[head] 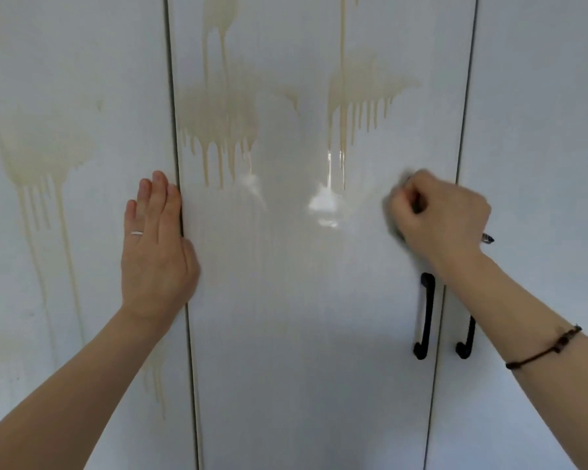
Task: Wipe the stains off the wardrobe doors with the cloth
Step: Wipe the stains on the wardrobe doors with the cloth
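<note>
Right hand (438, 215) clenched on blurred, mostly hidden cloth (391, 220), left hand (157, 252) flat, fingers straight, at door seam (191, 351), stains (218, 123) above

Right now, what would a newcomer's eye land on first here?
Beige drip stains run down the upper middle door and the left door. The right hand grips a blurred cloth against the middle door, above two black handles; the left hand rests flat by the door gap.
</note>
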A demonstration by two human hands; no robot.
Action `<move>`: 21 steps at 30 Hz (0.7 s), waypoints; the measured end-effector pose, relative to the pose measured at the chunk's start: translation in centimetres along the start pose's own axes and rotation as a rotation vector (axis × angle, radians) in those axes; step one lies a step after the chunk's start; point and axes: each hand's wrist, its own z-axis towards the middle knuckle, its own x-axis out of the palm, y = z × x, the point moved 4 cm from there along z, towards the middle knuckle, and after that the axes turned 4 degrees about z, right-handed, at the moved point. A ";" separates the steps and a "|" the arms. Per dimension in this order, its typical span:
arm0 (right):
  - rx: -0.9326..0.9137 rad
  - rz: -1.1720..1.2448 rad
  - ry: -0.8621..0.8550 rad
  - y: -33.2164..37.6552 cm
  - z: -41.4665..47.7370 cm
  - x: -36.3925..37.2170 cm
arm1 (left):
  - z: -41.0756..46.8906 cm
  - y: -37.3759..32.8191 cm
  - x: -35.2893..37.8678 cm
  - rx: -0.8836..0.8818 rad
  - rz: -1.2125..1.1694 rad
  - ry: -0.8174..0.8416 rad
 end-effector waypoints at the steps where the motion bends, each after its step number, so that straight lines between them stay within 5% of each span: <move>1: 0.100 0.036 -0.055 0.0 1.3 -0.1 | 0.0 -0.1 0.0 0.001 0.000 0.001; 4: 0.344 0.137 -0.219 1.4 3.2 0.2 | 0.1 0.0 0.0 -0.006 0.002 0.009; 7: 0.320 0.158 -0.198 4.2 1.6 1.6 | 0.1 0.0 0.0 -0.018 0.003 0.024; 14: -0.599 0.214 -0.006 9.5 -12.0 6.2 | 0.1 0.0 -0.2 -0.019 0.025 0.062; 21: -0.861 0.283 0.101 13.6 -12.1 8.6 | 0.9 0.4 -1.6 0.030 0.068 -0.005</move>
